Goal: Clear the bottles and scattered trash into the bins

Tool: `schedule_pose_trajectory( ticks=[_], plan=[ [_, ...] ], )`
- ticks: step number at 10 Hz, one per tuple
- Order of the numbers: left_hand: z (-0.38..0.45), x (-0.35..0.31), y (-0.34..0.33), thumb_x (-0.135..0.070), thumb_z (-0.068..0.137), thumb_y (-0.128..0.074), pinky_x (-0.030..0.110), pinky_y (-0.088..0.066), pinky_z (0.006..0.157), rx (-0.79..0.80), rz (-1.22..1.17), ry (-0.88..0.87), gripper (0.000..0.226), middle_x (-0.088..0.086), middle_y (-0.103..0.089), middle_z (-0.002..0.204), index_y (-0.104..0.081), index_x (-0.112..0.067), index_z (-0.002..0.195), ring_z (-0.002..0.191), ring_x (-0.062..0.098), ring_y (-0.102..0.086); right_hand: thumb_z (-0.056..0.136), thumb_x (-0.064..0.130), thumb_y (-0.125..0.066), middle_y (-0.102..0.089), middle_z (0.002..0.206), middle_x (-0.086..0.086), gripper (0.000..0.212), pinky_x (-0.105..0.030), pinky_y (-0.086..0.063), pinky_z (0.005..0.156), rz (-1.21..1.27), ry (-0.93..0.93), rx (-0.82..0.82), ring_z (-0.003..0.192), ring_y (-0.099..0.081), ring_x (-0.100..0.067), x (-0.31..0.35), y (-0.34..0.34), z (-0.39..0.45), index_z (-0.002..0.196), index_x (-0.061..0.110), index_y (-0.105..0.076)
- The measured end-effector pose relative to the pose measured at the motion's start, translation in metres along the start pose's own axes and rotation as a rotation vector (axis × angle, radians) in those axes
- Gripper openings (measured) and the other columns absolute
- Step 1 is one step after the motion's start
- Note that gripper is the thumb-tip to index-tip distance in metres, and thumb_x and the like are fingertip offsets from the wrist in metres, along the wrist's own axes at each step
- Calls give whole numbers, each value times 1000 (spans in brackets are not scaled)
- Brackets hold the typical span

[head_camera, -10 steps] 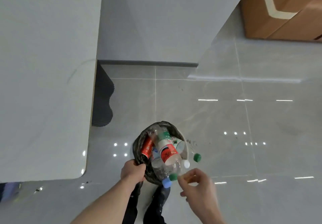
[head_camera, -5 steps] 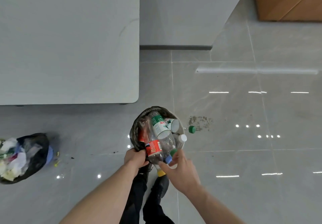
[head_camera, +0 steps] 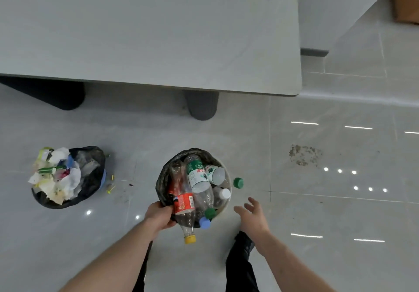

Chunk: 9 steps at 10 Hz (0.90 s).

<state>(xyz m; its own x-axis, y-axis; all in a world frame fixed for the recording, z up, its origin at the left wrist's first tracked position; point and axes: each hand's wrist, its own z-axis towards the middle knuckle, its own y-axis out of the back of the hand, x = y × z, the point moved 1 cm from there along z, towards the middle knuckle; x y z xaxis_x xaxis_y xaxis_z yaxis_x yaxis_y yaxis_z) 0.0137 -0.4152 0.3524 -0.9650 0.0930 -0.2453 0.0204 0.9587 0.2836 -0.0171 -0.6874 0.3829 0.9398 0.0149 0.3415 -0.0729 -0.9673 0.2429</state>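
Head view looked straight down at a bottle bin crammed way past its rim. The left hand gripped the near edge of its black liner, fingers curled over it. The right hand hung beside the bin with fingers spread, holding nothing. A red-label bottle with a yellow cap stuck out over the rim toward the person, so any tilt or tug on the liner would probably tip it onto the floor. A green-label bottle lay on top of the pile and looked just as loose. A loose green cap sat on the tiles just outside the bin, easy to miss or kick. Off to the left, well apart, the trash bin overflowed with paper, with small scraps lying beside it.
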Motion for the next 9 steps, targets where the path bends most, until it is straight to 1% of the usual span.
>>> schedule_pose_trajectory(
  ticks=[1,2,3,4,5,6,7,8,9],
  plan=[
    [53,15,52,-15,88,-74,28,-59,59,34,67,-21,13,11,-77,81,-72,-8,99,73,23,-74,96,9,-62,-47,148,-5,60,-46,-51,90,167,-98,62,115,-53,-26,-10,-73,32,151,20,-39],
    [110,29,101,-16,87,-74,32,-62,63,67,140,-43,12,10,-77,83,-72,-11,98,77,26,-75,99,2,-54,-55,134,-7,48,-45,-51,86,244,-167,81,108,-54,-28,-18,-143,54,144,16,-49],
    [166,42,145,-17,86,-73,36,-64,73,101,175,-53,15,9,-78,85,-72,-13,101,82,26,-76,101,3,-48,-60,121,-8,37,-47,-52,92,259,-176,111,112,-57,-30,-23,-208,66,133,18,-56],
    [215,50,178,-19,89,-72,36,-63,76,132,170,-64,18,10,-78,89,-71,-14,105,84,25,-75,99,2,-50,-63,110,0,35,-48,-54,97,267,-148,142,116,-59,-30,-24,-263,79,123,27,-57],
    [249,55,204,-23,91,-70,32,-62,73,156,170,-79,20,9,-78,93,-68,-15,109,87,25,-75,96,1,-52,-65,112,-2,35,-48,-55,97,286,-142,160,114,-61,-29,-23,-303,96,117,28,-61],
    [270,57,226,-21,93,-68,31,-60,69,170,169,-111,19,9,-78,94,-65,-16,111,85,23,-74,92,-3,-53,-70,112,-7,32,-47,-58,92,272,-137,157,112,-64,-28,-21,-335,114,113,18,-65],
    [281,57,249,-13,93,-68,33,-60,67,133,111,-128,24,11,-76,98,-59,-16,114,86,26,-75,91,-4,-52,-71,109,-7,31,-48,-59,91,243,-123,168,106,-65,-27,-17,-359,120,108,19,-65],
    [278,54,268,-11,95,-66,33,-59,67,99,44,-135,27,13,-75,104,-56,-13,119,92,27,-74,92,-6,-49,-67,105,-4,36,-48,-59,88,188,-115,179,100,-63,-21,-14,-372,111,116,18,-63],
    [254,45,280,-8,101,-54,36,-57,74,46,24,-111,24,10,-68,119,-59,-8,124,104,30,-69,97,-9,-41,-59,106,-3,49,-47,-55,79,150,-119,150,83,-58,-19,-10,-372,92,136,18,-50]
  ],
)
